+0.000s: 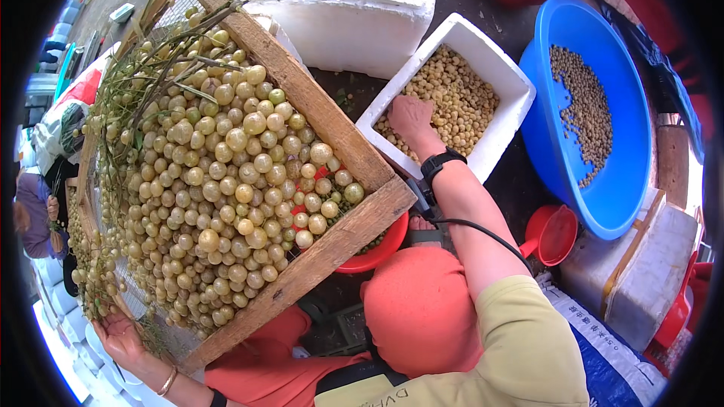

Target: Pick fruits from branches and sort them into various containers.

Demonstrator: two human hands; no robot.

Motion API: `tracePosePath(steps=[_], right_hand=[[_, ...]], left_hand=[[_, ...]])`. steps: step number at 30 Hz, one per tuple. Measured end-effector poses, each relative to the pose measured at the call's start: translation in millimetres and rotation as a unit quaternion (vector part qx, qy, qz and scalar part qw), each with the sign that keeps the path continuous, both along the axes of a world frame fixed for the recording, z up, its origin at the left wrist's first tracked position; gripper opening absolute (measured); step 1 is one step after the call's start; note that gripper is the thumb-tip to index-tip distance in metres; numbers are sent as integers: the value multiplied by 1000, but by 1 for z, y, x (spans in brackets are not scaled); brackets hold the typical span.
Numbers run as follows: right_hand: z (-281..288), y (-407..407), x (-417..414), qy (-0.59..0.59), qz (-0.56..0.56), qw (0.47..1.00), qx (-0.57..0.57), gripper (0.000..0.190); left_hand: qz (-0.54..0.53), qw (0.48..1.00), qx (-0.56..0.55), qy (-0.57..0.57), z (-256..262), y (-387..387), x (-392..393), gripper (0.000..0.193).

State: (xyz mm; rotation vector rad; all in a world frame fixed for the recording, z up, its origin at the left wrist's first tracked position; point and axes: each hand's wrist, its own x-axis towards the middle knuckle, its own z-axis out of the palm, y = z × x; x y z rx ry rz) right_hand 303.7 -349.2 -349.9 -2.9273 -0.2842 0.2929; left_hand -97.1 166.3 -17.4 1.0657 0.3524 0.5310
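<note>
My right hand (411, 117) reaches into a small white foam box (491, 68), its fingers down among pale yellow-brown round berries (464, 93). Those fingertips are hidden, so their grip is unclear. Beside the lower-left edge of a wooden-framed mesh screen (300, 271), my left hand (123, 339) is palm up with fingers apart. Its fingertips meet a hanging clump of thin green stems and small berries (96, 288). Heaped on the screen are larger-looking translucent yellow-green berries (226, 181), with twigs (169, 76) lying across their upper left.
Berries fill a large foam box (350, 28) at the top. On the right are a blue basin (594, 203) with berries, a red dipper (557, 234) and a foam box (650, 271). A red basin (362, 263) sits under the screen's corner. At far left is another person (37, 215).
</note>
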Motion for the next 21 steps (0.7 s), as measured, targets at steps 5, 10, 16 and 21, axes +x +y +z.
tracePosePath(steps=[5,10,16,21], right_hand=[[54,-43,-22,-13,-51,948,315,21],[119,-57,-95,342,-8,829,441,24],[159,-55,-119,249,-39,866,431,23],[299,-42,-96,-21,14,854,520,13]], left_hand=[[10,999,-39,4,2,-3,13,28],[73,997,-27,-21,1,9,2,28],[128,986,-100,-49,-14,-24,31,29],[227,960,-160,-35,13,-100,92,27]])
